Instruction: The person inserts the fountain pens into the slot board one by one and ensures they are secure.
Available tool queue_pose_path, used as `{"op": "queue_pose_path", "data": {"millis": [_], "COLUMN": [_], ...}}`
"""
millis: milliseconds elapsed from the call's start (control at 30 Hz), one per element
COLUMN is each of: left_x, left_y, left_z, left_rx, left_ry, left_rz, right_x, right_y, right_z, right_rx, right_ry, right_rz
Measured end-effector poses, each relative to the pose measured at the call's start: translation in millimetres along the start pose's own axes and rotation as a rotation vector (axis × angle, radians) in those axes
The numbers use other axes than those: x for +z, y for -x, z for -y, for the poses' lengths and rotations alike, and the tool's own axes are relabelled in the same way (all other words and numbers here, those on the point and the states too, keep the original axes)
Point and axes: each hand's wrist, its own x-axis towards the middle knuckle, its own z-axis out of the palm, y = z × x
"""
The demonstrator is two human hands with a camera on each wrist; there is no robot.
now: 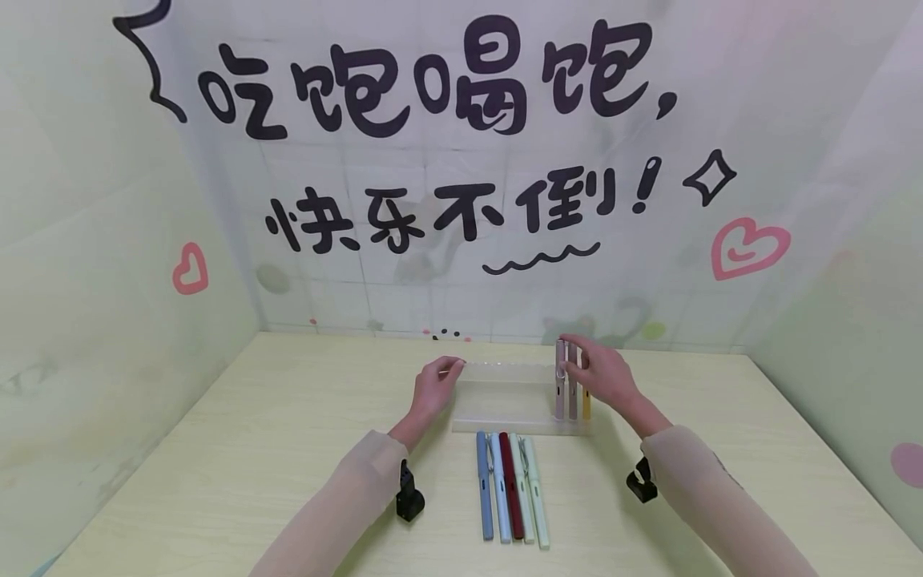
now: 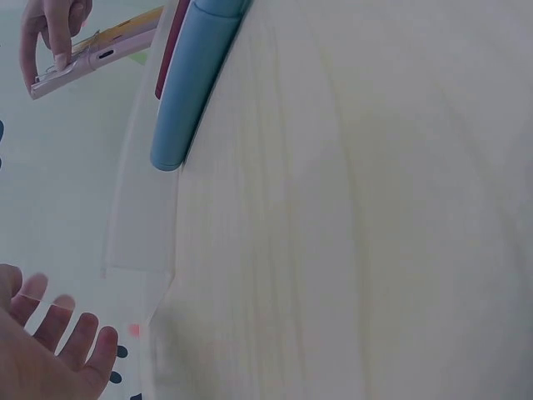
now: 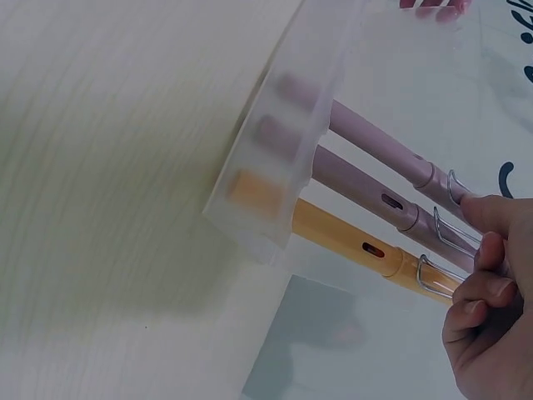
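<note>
We have the clear rack [image 1: 505, 425] upright on the table, its upper left edge pinched by the left hand [image 1: 435, 386], while the right hand [image 1: 608, 375], fingers curled in, pinches the top of the leftmost mauve pen [image 1: 559, 401] standing in it. Step looks like seating that pen; next probably calls for releasing it, then reaching for the five loose pens [image 1: 510, 481] in front.

Black upper line [image 1: 472, 76] we noted across the back wall [image 1: 461, 304], 吃饱喝饱 with a comma, lower line [image 1: 469, 212] we made out as 快乐不倒 with exclamation mark, wavy underline [image 1: 541, 260] beneath, clipped strokes [image 3: 504, 177] in right wrist view we couldn't decipher.
</note>
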Motion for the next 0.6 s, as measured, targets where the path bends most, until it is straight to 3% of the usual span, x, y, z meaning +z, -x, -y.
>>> {"op": "queue_pose_path", "data": {"millis": [600], "left_x": [0.3], "left_y": [-1.1], "left_z": [0.3], "left_rx": [0.011], "left_ry": [-0.007], "left_rz": [-0.005], "right_x": [-2.1], "right_y": [-4.4], "right_z": [0.8], "right_rx": [0.036], "right_ry": [0.007], "right_rz": [0.067]}}
